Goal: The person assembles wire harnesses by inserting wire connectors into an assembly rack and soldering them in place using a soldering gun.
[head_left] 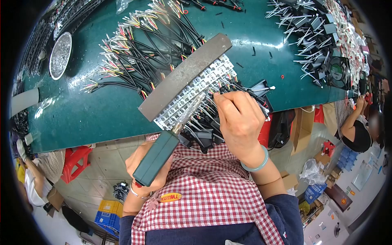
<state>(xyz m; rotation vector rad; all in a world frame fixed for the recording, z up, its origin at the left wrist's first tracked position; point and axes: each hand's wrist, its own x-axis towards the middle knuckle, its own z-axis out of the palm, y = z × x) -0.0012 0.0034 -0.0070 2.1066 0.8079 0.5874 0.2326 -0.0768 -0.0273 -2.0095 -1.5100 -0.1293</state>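
Observation:
My left hand point(149, 165) is wrapped around the dark green handle of a soldering iron point(157, 157). The iron's metal shaft points up and right along the near edge of a panel of small white circuit boards point(196, 92). My right hand point(241, 122) is closed in a pinch at that same edge, on a thin wire partly hidden by the fingertips. A long grey metal bar point(185, 77) lies across the panel. Black box-like parts with leads point(204, 138) hang along the panel's near side, by the table edge.
Behind the bar, black cables with stripped coloured ends point(130, 57) fan out on the green table point(94, 122). A shallow round dish point(61, 56) sits at left. Black parts with white leads point(312, 36) and a fan point(338, 72) lie at right. Other people sit at both sides.

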